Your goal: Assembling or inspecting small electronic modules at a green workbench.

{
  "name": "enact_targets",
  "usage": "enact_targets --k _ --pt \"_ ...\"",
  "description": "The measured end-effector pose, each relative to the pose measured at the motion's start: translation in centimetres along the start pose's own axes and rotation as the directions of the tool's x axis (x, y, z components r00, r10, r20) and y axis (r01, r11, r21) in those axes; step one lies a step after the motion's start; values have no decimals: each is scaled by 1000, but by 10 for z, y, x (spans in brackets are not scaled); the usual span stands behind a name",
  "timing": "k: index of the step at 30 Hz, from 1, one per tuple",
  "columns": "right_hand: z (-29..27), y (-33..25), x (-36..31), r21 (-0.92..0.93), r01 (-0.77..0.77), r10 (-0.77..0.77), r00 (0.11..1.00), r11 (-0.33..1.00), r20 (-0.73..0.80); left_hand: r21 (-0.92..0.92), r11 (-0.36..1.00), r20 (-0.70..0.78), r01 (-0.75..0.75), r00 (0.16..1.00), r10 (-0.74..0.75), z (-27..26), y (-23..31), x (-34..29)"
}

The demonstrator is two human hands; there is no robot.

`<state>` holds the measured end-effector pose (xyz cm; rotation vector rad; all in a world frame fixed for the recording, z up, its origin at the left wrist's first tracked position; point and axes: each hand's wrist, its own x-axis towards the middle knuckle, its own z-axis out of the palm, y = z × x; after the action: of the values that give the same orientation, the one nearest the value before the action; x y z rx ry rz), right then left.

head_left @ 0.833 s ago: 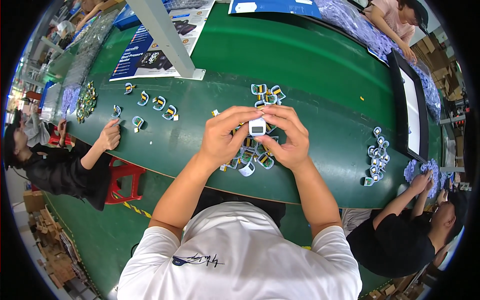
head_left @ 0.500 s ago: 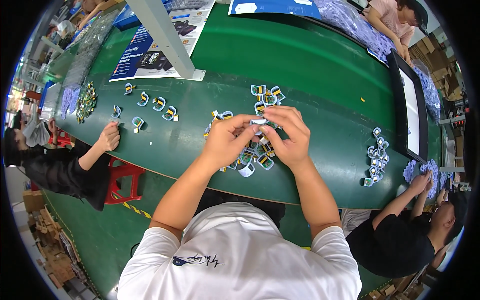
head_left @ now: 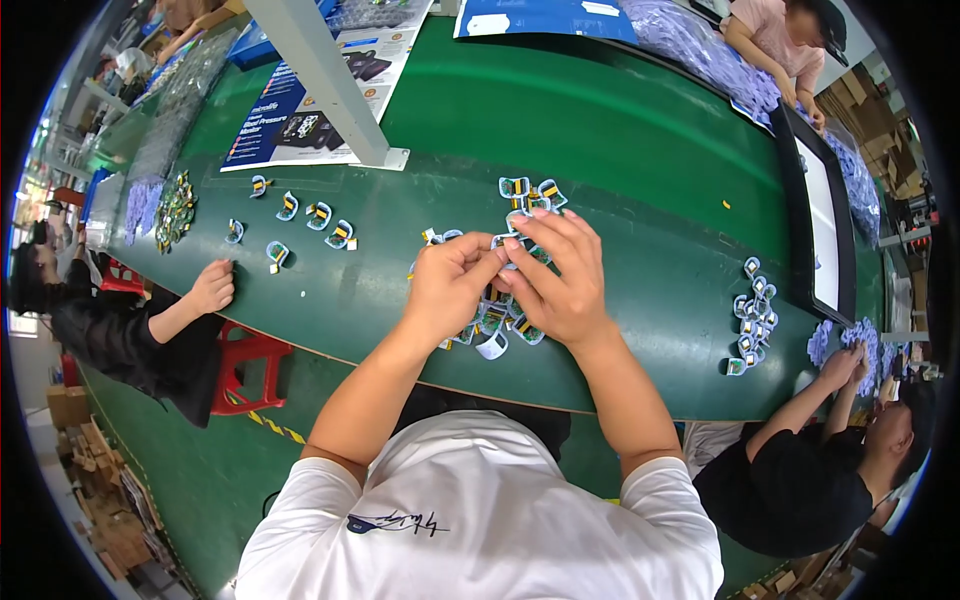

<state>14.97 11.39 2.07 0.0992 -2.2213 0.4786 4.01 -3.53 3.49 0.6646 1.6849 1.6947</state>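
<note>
Over the green tabletop [head_left: 640,340], my left hand [head_left: 443,290] pinches a small light-blue plastic piece [head_left: 506,241] between thumb and fingers. My right hand [head_left: 565,285] grips the same piece from the other side, its fingers bent over the top. Fingers cover most of the piece, so its inside cannot be made out. Beneath and between my hands lies a pile of small curved light-blue housings [head_left: 491,345] with green circuit boards and yellow-black parts. A few similar housings [head_left: 515,187] sit just beyond my fingertips.
Several more housings [head_left: 319,215] are spread at left, near a co-worker's hand [head_left: 212,287]. Another cluster [head_left: 745,335] lies at right, beside a black-framed light panel [head_left: 822,220]. A grey metal post [head_left: 330,80] stands on the table by a printed poster [head_left: 262,125].
My right hand has shifted slightly left, its fingers closing further over the piece. My left hand stays almost still. The co-worker's hand at left has lowered a little.
</note>
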Motion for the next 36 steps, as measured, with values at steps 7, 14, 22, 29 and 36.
enact_targets --k 7,14,22,29,36 --pt "4 -1 -3 16 -26 26 1000 1000 -1 69 998 -54 -10 998 14 2 -10 2" --pt "3 -2 1 47 -80 78 996 996 37 -22 999 -63 -23 998 21 -6 -13 7" --pt "5 14 -8 427 -326 333 941 844 60 -190 968 238 162 964 -114 -9 -17 4" --pt "-3 22 -4 376 -337 311 941 863 131 161 970 59 -183 983 175 -11 -17 4" --pt "-4 26 -6 429 -406 348 914 807 209 256 950 143 -179 979 146 -18 -6 3"
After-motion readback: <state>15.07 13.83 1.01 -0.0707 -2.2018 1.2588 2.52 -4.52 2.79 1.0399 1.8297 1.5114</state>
